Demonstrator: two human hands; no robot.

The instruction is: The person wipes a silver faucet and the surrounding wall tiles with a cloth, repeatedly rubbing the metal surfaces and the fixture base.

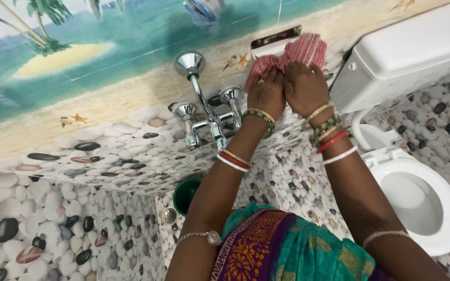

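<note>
Left hand [266, 92] and right hand [304, 86], side by side, press a red checked cloth [300, 52] flat against the far tiled wall [131, 93], right of the chrome tap [204, 112]; firm, even pressure from both palms suits wiping here

Your cloth [300, 52] is red-and-white checked; your wall [105, 62] shows a blue-and-sand beach scene above pebble-patterned tiles; your toilet [417, 203] is white, your bucket [186, 195] green.
</note>
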